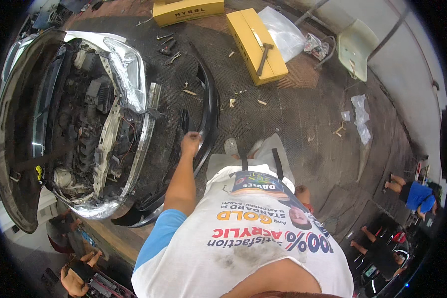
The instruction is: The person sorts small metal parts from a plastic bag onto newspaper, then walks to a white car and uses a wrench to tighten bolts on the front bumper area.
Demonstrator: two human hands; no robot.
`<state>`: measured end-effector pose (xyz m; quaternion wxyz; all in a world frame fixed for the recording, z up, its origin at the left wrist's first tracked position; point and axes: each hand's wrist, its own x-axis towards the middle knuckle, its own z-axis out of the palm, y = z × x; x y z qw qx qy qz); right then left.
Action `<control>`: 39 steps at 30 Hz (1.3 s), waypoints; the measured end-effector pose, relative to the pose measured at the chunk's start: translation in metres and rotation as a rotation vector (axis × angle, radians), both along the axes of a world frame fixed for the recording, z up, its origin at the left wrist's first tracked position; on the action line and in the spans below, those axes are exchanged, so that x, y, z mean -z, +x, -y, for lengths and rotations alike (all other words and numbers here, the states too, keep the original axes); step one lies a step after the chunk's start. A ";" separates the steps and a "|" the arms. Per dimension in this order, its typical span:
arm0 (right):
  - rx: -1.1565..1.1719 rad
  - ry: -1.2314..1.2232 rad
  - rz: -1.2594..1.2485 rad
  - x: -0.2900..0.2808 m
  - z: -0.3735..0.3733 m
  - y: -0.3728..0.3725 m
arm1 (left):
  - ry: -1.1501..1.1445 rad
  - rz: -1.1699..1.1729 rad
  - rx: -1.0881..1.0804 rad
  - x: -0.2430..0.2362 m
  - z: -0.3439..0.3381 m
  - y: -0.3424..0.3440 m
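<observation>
My left hand (190, 144) reaches down to a black car bumper (211, 102), which lies on the floor in front of the car and curves round to my left. Its fingers are curled closed at the bumper's upper edge, near the middle of its length. My right hand (303, 192) hangs beside my right hip, partly behind my shirt. How its fingers are set cannot be made out. To my left stands a car (97, 114) with its hood raised, the engine bay exposed and its front stripped.
A hammer (264, 58) lies on a yellow box (246, 37); another yellow box (188, 12) is farther off. Pliers (173, 58) and a power tool (167, 47) lie on the floor. A pale chair (357, 49) stands by the wall. People are at lower left and lower right.
</observation>
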<state>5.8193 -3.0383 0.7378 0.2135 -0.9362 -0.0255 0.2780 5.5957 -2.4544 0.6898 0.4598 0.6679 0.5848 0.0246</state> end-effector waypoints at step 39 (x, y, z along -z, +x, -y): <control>-0.665 0.122 0.026 0.018 -0.769 0.641 | 0.028 0.005 -0.412 -0.015 -0.494 0.396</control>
